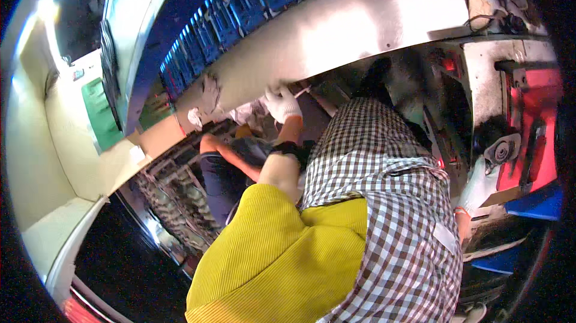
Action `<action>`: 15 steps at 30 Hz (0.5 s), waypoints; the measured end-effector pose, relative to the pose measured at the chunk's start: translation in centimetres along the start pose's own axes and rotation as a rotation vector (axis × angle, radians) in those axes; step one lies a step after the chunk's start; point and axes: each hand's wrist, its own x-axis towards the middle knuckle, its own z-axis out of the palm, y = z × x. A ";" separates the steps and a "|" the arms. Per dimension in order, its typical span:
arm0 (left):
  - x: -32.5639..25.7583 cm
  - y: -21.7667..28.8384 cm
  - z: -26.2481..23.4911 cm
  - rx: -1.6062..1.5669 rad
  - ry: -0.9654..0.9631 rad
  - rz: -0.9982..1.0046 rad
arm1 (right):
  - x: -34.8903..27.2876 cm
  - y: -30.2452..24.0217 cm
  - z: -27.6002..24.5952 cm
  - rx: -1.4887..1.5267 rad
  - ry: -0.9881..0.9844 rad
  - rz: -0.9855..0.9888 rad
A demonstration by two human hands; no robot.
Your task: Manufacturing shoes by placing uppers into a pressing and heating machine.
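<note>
My left hand (283, 107), in a white knit glove, reaches over the near edge of a metal workbench (252, 77). Its fingers look apart and slightly blurred, and I see nothing held in them. Far to the right, my right hand (479, 182), also white-gloved, is closed on a grey round metal part (503, 152) with a ringed centre. That part sits beside a red panel (543, 143) with dark tools on it. Part of my right hand's fingers is hidden behind the metal part.
Blue racks (222, 11) of metal tools line the back of the bench. Crumpled white cloth (243, 113) lies by its edge. Another person's bare limb (231, 155) and dark clothing are close to my left forearm. Metal parts (174, 197) fill the lower left; blue bins (537, 204) stand at the right.
</note>
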 end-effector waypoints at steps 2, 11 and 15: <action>2.7 8.4 -1.7 0.012 0.135 0.307 | -0.4 -0.2 -0.9 -0.032 -0.074 0.128; 8.1 23.0 4.0 0.085 0.061 0.723 | -1.4 -2.5 1.2 0.017 -0.081 0.050; 10.5 24.1 7.6 0.211 -0.406 0.763 | -2.1 -3.5 1.5 0.034 -0.070 0.062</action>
